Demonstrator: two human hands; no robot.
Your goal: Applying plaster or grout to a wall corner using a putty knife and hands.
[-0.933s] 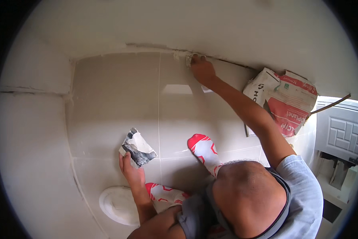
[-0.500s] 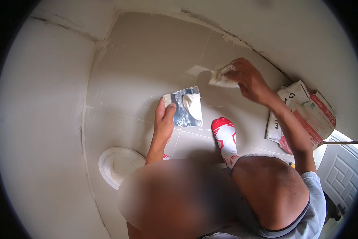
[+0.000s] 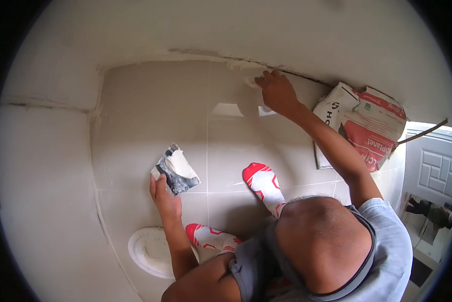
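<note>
My left hand (image 3: 166,205) grips a small square board (image 3: 172,184) by one edge, thumb on top. A mound of white putty (image 3: 182,164) lies on its grey, smeared face. Farther off, my right hand (image 3: 281,95) reaches down to the foot of the far wall. Its fingers are closed on a pale putty-crusted spreader (image 3: 250,75), mostly hidden by the hand and blurred. The spreader is at the joint between wall and floor, where a dark gap (image 3: 309,78) runs on to the right.
Two paper bags, one white (image 3: 330,106) and one red and white (image 3: 374,132), lean by the wall at right. A round whitish lid or basin (image 3: 144,255) lies at lower left. My socked feet (image 3: 262,182) rest on the tiled floor (image 3: 153,116). A white door (image 3: 434,166) stands far right.
My right hand has carried the spreader from above the floor to the foot of the far wall. My left hand has tilted the board and moved left and nearer; the whole view has shifted.
</note>
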